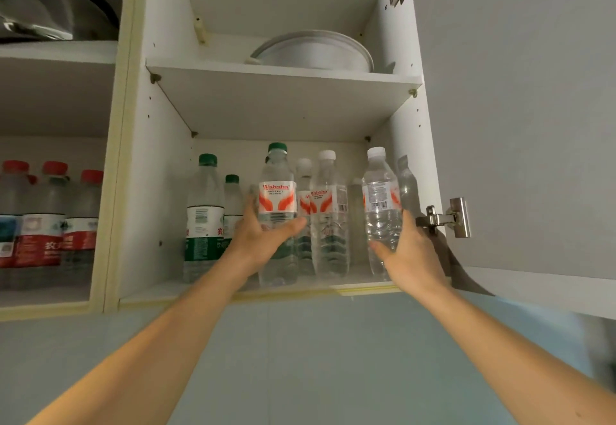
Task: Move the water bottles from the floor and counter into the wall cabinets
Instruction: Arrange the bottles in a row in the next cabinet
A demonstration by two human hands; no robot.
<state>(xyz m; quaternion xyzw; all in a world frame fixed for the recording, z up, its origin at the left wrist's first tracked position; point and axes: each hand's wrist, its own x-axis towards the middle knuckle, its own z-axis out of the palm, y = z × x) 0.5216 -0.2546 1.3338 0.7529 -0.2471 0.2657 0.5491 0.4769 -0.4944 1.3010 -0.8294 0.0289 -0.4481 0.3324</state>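
The open wall cabinet's lower shelf [300,286] holds several upright water bottles. My left hand [263,234] grips a clear bottle with a red-and-white label [278,197], standing at the shelf's front middle. My right hand [405,251] grips a white-capped clear bottle [380,197] at the front right, near the cabinet's side wall. Between them stands another white-capped bottle [328,211], with more behind it. Two green-capped, green-labelled bottles [205,211] stand to the left.
The open cabinet door [516,124] hangs to the right on a metal hinge [450,218]. A white round dish [316,51] sits on the upper shelf. The left cabinet holds several red-capped bottles [50,221] and a metal pan [50,7] above. Blue-grey wall lies below.
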